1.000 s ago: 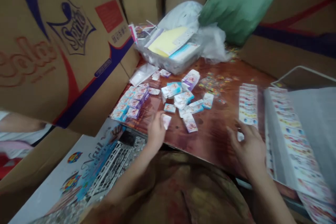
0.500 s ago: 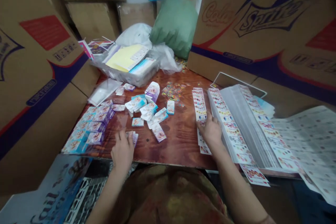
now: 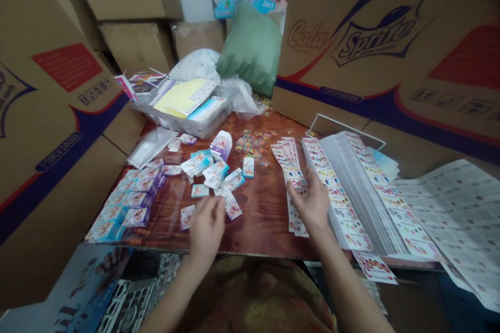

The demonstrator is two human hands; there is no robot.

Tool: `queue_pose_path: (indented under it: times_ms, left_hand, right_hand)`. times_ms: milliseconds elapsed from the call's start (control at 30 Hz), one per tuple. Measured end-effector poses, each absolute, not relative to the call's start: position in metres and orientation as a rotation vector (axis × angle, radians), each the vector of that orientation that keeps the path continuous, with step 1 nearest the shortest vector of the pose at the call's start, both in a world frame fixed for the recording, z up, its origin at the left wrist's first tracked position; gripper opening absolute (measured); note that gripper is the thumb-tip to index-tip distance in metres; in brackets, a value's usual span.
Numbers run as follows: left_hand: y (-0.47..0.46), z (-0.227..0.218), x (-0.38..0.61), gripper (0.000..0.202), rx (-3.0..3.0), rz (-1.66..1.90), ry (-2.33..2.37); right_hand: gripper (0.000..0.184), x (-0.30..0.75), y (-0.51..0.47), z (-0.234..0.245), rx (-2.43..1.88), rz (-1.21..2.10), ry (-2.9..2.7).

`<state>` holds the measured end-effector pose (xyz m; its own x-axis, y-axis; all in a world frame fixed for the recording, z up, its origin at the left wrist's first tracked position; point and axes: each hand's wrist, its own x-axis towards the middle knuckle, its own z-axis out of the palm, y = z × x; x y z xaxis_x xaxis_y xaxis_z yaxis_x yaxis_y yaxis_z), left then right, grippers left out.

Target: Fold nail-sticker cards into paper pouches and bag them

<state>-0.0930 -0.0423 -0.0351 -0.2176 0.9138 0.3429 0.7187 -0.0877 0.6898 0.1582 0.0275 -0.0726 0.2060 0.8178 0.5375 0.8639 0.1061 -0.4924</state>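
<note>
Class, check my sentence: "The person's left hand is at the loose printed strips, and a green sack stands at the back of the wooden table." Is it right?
Not quite: the head view shows the right hand at the loose printed strips. The green sack does stand at the back of the wooden table.

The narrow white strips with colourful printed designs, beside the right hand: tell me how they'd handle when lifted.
The narrow white strips would probably be light and floppy, as they look long and thin. They may slide over one another, since their far ends lie unevenly fanned. Rolling seems unlikely: they lie flat on the reddish-brown wooden table.
</note>
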Motion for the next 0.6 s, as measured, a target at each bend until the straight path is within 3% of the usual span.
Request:
queue_pose_path:
  times_ms: [233,400,500,600]
  left_hand:
    - [0.011,-0.032,0.008,0.039,1.019,1.132,1.052]
    - [0.013,-0.019,0.026,0.042,0.916,1.189,0.859]
    - [0.002,-0.006,0.028,0.043,0.988,1.046,0.818]
    - [-0.006,0.007,0.031,0.04,1.143,0.874,0.785]
  right_hand:
    - [0.051,0.134,-0.019,-0.056,-1.406,-0.205,-1.633]
    - [0.049,0.149,-0.036,-0.044,-1.244,-0.115,-1.713]
    - [0.045,0.174,-0.031,-0.023,-1.23,-0.108,-1.693]
    - [0.042,0.198,-0.023,-0.001,-1.167,0.101,-1.82]
